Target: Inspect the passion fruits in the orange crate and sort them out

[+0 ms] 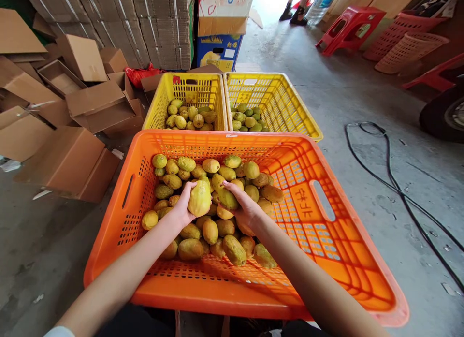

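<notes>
An orange plastic crate (319,240) right in front of me holds several yellow-green fruits (232,247) piled toward its left side. My left hand (183,209) is closed around one large yellow fruit (199,199), lifted slightly above the pile. My right hand (244,209) reaches into the pile beside it, fingers wrapped over a greenish fruit (227,198). Behind the orange crate stand two yellow crates: the left yellow crate (163,97) holds yellowish fruits, the right yellow crate (290,102) holds greener ones.
Brown cardboard boxes (68,160) lie scattered at the left, with flattened cartons stacked behind. A black cable (395,182) runs over the concrete floor at the right. Red stools (348,27) and pink baskets stand at the far right. Another person's feet (293,13) show at the top.
</notes>
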`<state>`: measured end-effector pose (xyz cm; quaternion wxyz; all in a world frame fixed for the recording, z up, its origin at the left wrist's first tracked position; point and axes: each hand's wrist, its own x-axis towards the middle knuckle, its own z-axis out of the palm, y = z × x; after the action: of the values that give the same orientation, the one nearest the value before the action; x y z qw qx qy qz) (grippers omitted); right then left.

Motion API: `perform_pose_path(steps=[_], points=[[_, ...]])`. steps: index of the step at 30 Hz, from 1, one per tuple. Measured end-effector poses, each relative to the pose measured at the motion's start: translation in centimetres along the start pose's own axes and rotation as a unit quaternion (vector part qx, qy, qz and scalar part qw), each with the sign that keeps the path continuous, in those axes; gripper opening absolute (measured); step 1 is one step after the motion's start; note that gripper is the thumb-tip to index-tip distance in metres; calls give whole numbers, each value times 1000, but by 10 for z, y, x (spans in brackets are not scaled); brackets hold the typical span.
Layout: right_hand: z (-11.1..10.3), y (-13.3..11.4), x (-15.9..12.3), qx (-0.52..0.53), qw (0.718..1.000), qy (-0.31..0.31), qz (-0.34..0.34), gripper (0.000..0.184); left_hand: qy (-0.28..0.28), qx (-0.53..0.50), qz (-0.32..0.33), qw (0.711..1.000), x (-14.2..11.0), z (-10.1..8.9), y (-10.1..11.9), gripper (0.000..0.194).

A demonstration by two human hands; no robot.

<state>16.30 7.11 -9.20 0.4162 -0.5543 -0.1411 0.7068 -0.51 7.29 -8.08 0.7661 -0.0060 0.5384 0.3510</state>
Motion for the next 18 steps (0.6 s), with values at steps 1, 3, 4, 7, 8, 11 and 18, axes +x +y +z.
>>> perform_pose_path(steps=[1,3,4,7,8,11,18], points=[[1,-1,-2,-2,1000,-2,1,8,-2,-1,5,1000,0,0,0,35],[2,-2,-4,-2,1000,-5,1,6,-6,2,22,1000,-1,0,-1,29],[2,-3,-4,-1,1000,-5,3,6,-6,8,35,999,-1,0,-2,26],[3,-2,-3,4,1000,3,7,5,-8,30,59,998,-1,0,-3,23],[2,-2,-2,7,1000,9,8,3,-8,32,58,998,0,0,-3,24],[3,-2,0,35,999,39,11,1,-7,24,41,999,1,-1,-2,30],[6,-9,-4,58,993,52,84,15,52,-22,49,997,4,-2,-2,18]])
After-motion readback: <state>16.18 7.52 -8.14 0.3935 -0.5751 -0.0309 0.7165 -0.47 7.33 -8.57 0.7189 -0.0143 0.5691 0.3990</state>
